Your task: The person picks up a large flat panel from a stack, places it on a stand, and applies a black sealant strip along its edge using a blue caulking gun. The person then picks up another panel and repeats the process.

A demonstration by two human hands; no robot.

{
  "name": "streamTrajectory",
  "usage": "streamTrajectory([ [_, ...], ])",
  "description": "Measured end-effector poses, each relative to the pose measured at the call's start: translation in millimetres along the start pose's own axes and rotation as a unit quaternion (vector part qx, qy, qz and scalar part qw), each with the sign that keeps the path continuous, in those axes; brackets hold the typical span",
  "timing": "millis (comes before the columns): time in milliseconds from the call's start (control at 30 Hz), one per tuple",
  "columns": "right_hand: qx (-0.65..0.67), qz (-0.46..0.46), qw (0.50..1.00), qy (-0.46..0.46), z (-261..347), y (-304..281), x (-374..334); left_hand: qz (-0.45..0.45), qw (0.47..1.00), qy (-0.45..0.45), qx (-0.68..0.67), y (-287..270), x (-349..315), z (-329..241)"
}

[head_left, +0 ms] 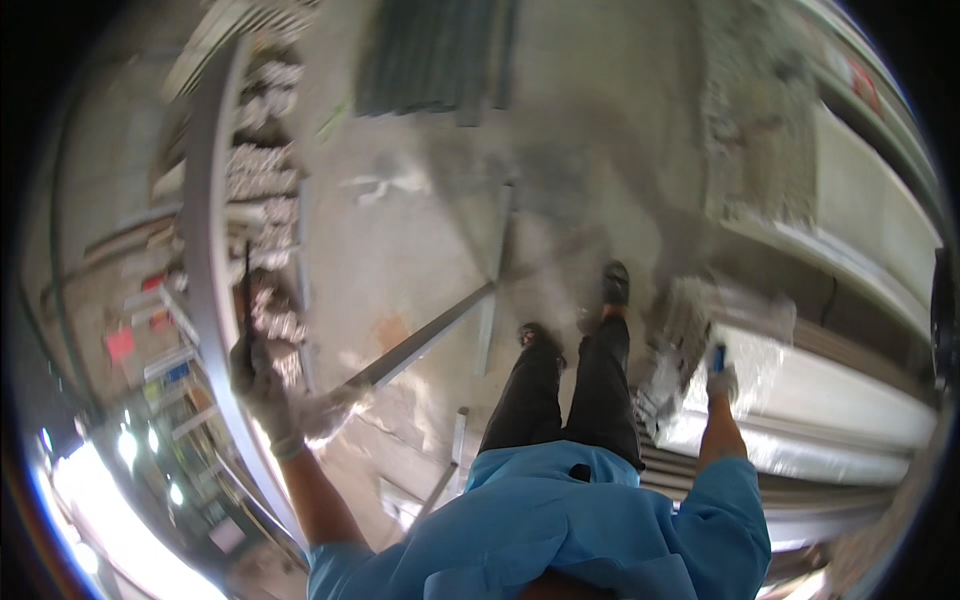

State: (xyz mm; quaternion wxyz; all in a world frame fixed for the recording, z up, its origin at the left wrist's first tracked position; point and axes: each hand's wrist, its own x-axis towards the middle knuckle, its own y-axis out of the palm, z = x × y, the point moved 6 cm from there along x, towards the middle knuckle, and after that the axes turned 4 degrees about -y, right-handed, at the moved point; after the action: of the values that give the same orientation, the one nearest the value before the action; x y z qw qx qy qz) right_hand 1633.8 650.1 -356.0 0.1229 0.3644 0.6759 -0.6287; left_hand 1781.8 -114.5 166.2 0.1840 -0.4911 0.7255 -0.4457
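Left hand [258,388]: covered by a pale glove, with the fingers closed around a thin dark rod-like tool [247,290]; the tool was pointed away from the body, and its exact kind could not be told through the blur.
Right hand [723,384]: gloved in a pale colour too, held out to the side and closed on a small blue object [719,357], seen only in part.
Long grey beam [208,220]: stretched lengthwise along the left side, just beside the left hand; whether it was touched could not be told.
Angled bar [430,332]: seen between the left hand and the feet, its far end met by a thinner bar [501,235].
Stacked profiles [262,172]: piled in pale bundles beyond the grey beam.
Wrapped bundle [790,375]: laid near the right hand, partly covered by shiny clear film.
Dark channels [425,55]: laid side by side on the concrete floor [620,150], well ahead of the feet.
Clothing: a blue shirt [560,525], dark trousers [600,395] and dark shoes [616,283] were worn, the feet set apart.
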Motion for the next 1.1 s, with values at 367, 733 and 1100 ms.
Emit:
streamTrajectory([
  [367,0.561,0.07,0.807,-0.17,190,-142,-1,-0.216,0.974,0.066,0.019,-111,186,105],
  [733,0.643,0.076,0.683,-0.338,452,-357,-146,-0.099,0.986,-0.098,0.093,-82,260,220],
  [1100,0.495,-0.076,0.638,-0.585,648,-584,-378,-0.094,0.995,-0.026,0.037,-115,213,110],
])
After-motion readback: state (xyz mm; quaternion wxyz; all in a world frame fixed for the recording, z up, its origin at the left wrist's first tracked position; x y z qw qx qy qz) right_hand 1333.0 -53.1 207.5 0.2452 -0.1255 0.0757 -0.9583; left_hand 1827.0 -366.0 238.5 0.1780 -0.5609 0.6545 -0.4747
